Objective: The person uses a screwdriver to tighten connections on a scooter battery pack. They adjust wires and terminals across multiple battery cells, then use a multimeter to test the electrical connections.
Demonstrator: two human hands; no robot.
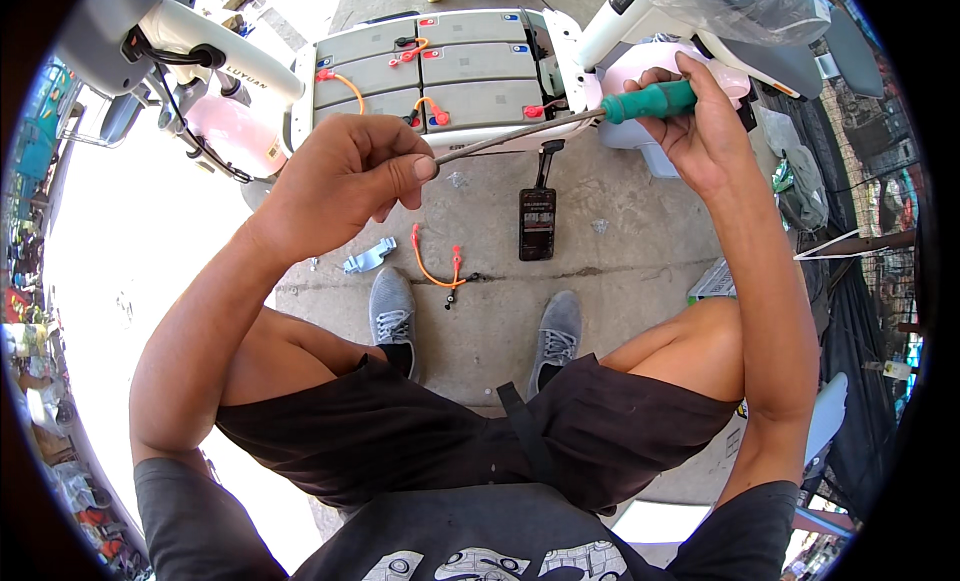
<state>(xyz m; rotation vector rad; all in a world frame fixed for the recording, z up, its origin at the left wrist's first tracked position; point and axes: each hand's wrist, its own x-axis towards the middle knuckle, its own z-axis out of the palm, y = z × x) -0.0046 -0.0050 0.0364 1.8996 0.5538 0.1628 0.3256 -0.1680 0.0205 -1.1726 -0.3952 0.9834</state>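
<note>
Between my two hands a long screwdriver (648, 103) with a green handle is held nearly level. My right hand (700, 131) grips the handle, thumb and fingers around it. At the other end my left hand (350, 176) pinches the tip of the metal shaft, hiding the very end. Just beyond lies a white-framed tray of grey batteries (465, 71), set side by side in rows. Short orange cables with red end caps, such as the orange cable (350, 89), link some terminals.
On the concrete floor lie a phone-like black device (537, 224), a loose orange cable (430, 271) with red caps and a light blue strap-like piece (371, 256). White vehicle frame tubes (225, 51) with pink panels flank the batteries. Plastic wrap (745, 11) covers the upper right part.
</note>
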